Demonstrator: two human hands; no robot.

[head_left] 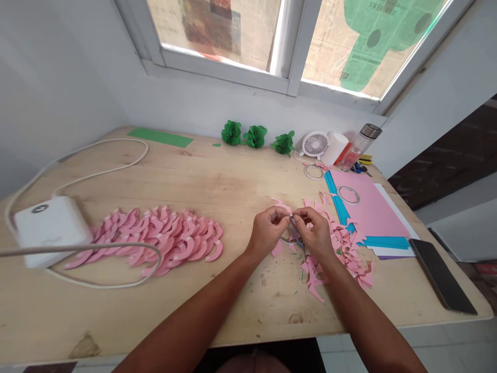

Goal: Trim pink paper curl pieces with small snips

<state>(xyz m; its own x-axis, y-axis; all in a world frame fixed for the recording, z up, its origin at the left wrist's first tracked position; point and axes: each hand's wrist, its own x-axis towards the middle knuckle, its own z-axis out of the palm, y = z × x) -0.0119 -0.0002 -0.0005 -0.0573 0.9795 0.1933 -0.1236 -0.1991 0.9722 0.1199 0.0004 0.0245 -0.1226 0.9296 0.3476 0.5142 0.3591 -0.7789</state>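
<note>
My left hand [271, 226] and my right hand [312, 228] meet over the pale wooden table, fingertips pinched close together. Something small and whitish shows at the fingertips, too small to name. Just below them is a grey curved thing [297, 235], partly hidden by the fingers. Pink paper scraps [351, 254] lie around and under my right hand, with tiny green bits among them. Off to the left, curved pink paper pieces [182, 235] lie in overlapping rows, many with small pale patches on them.
A white box [52, 230] with a looping cable stands left. Green paper ornaments [255, 137], a small fan [315, 144] and a bottle [360, 147] line the back. Right are pink sheets [382, 212], a tape ring [349, 195] and a phone [442, 274].
</note>
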